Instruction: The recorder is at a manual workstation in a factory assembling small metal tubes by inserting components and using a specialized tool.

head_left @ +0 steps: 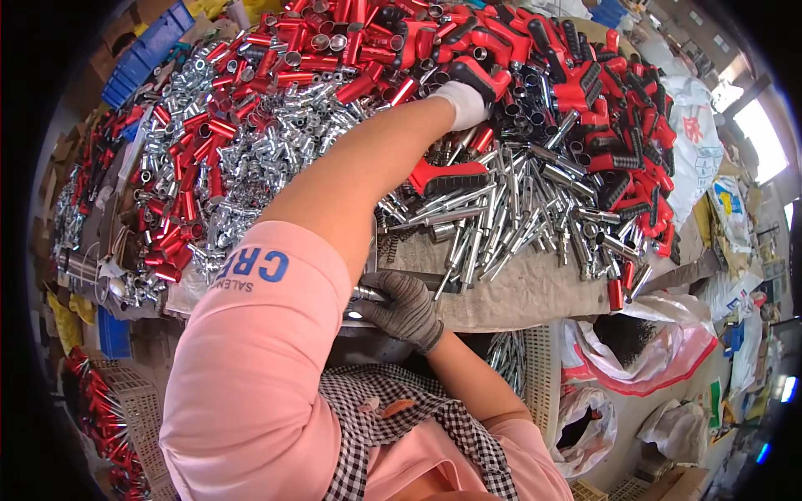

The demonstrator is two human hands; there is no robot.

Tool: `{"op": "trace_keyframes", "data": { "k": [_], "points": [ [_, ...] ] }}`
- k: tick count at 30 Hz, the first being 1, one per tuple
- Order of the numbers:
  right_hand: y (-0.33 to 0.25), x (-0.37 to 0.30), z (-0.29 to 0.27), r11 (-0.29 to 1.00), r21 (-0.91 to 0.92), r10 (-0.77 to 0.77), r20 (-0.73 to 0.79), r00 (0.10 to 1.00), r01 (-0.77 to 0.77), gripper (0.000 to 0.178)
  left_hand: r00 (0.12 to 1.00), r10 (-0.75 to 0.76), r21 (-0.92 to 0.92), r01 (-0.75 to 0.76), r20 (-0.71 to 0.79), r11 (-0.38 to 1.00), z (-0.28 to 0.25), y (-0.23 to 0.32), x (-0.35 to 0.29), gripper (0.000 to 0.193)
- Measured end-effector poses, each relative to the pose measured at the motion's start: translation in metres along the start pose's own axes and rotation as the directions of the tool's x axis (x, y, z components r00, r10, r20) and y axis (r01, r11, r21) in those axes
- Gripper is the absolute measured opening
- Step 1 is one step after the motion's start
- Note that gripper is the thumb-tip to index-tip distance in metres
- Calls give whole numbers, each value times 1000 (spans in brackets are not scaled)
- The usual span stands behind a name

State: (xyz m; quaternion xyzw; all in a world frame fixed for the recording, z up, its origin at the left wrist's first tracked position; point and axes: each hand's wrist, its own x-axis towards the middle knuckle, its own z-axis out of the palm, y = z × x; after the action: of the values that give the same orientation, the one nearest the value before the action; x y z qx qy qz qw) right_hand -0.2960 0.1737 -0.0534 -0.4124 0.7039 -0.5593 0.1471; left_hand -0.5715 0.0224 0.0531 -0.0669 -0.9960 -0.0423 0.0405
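Note:
My left hand [465,105], in a white glove, reaches far into the heap. It is closed at a red-and-black pistol-style handle [478,80], with its fingertips hidden. Close to my body, at the table's near edge, my right hand [407,310] wears a grey glove. Its fingers curl around a shiny metal tube [368,294], partly hidden by my left arm. Another red-and-black handle [451,177] lies between the two hands. Loose silver rods [493,219] are piled to the right of it.
Small silver fittings [280,134] and red tubes [190,196] cover the left side. More red-and-black handles [639,159] are heaped at the right. Sackcloth [535,288] covers the near edge. Below stand a cream crate [543,367] and an open white sack [693,334].

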Motion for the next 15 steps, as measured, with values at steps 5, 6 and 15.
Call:
{"op": "trace_keyframes", "data": {
  "k": [5, 6, 15],
  "points": [
    [-8, 6, -2, 995, 60, 82, 64, 995, -86, 41, 963, 190, 195, -152, -192, 969, -44, -9, -50, 35],
    [-10, 6, -2, 989, 125, 72, 53, 996, -78, 39, 963, 161, 146, -131, -216, 980, -58, -14, -59, 34],
    [-8, 8, -5, 940, 295, 163, 57, 985, -173, 38, 927, -375, -709, 261, -4, 655, -96, -64, -225, 35]
  ]
}}
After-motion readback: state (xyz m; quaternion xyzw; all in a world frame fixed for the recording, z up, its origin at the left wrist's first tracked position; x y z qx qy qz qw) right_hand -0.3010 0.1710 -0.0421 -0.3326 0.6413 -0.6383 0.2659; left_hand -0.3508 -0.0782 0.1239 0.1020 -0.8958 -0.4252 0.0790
